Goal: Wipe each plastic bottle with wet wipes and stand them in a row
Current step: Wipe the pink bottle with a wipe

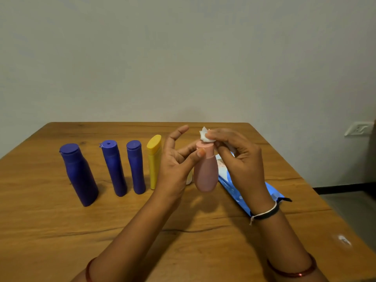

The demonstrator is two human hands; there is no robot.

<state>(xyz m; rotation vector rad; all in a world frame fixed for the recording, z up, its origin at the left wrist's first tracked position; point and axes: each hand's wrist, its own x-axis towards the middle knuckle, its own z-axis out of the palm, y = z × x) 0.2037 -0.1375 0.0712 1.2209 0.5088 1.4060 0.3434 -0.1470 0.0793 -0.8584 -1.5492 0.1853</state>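
Note:
My left hand point(176, 159) holds a pink bottle point(206, 174) upright above the table, thumb and fingers on its neck. My right hand point(238, 157) presses a white wet wipe point(205, 136) onto the pink bottle's cap. Three blue bottles stand in a row on the left: a wide one point(79, 176), a slim one with an open-hole cap point(114, 169), and another slim one point(136, 167). A yellow bottle point(154, 159) stands beside them, partly behind my left hand. A small pale object point(189, 179) shows behind the pink bottle; I cannot tell what it is.
A blue wet wipes pack point(244, 192) lies on the wooden table point(61, 231) under my right wrist, reaching toward the right edge. A plain wall rises behind the table's far edge, with a socket point(359, 128) at right. Floor shows beyond the table's right edge.

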